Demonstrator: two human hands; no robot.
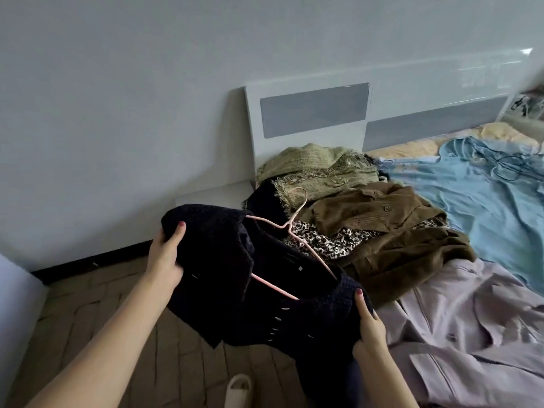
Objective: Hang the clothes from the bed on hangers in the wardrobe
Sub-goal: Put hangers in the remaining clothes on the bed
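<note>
I hold a dark navy knitted jacket [223, 278] in the air beside the bed. A pink wire hanger [290, 228] sits inside its neck opening, hook pointing up toward the pile. My left hand [164, 257] grips the jacket's left shoulder, and my right hand [369, 328] grips the right shoulder. On the bed behind lie a green fringed garment [318, 169], a brown corduroy jacket [391, 228], a leopard-print piece [332, 240], a lilac garment [471, 325] and a blue garment [477, 184]. The wardrobe is out of view.
A white headboard [309, 113] stands against the grey wall. A low white bedside ledge [215, 192] is left of the pile. Herringbone wood floor [97, 295] lies below, with a white slipper [240, 390] at the bottom. A white surface [14, 293] edges the far left.
</note>
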